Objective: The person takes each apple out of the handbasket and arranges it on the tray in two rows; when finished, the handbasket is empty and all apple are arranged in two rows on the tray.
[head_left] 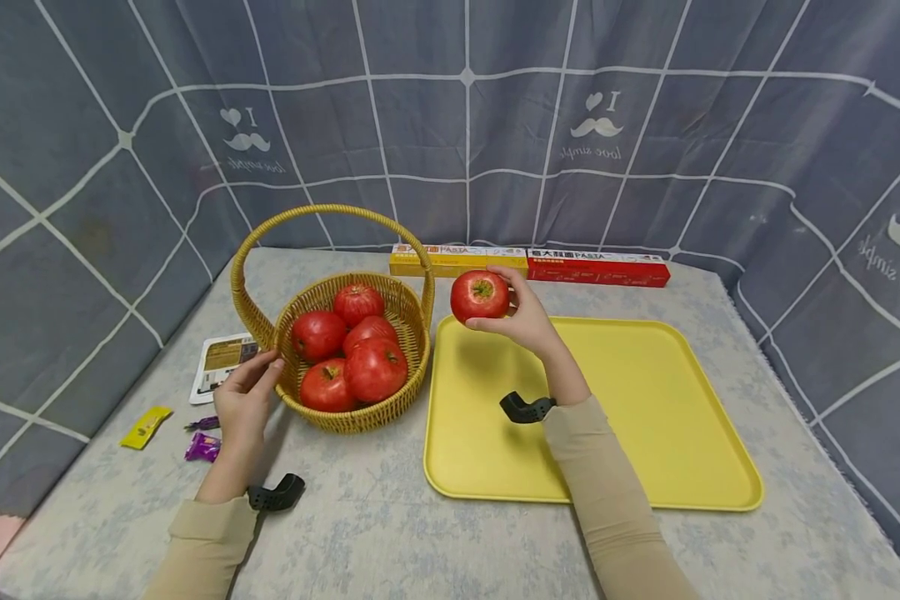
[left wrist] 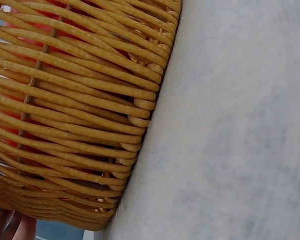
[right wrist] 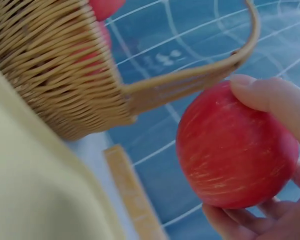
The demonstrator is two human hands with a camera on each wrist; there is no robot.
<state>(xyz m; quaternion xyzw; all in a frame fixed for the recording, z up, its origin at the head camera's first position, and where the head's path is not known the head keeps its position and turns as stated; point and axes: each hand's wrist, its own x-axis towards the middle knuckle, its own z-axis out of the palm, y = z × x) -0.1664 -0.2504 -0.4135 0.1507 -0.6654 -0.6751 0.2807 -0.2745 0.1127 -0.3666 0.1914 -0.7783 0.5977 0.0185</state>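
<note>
A red apple (head_left: 480,297) is in my right hand (head_left: 527,318), raised above the back left part of a yellow tray (head_left: 630,400). In the right wrist view, thumb and fingers curl round the apple (right wrist: 235,150). My left hand (head_left: 243,404) pinches the left side of a woven basket (head_left: 352,423) at the foot of its tall handle. Several more red apples (head_left: 376,369) lie heaped inside the basket. The left wrist view is mostly filled by the basket's woven wall (left wrist: 75,110), with a few fingertips at its lower left.
Behind the tray lie a yellow pasta box (head_left: 457,262) and a red pasta box (head_left: 598,268), end to end. Left of the basket are a flat packet (head_left: 221,362), a yellow wrapper (head_left: 146,427) and a purple wrapped sweet (head_left: 203,447). A grey checked curtain (head_left: 510,125) surrounds the table.
</note>
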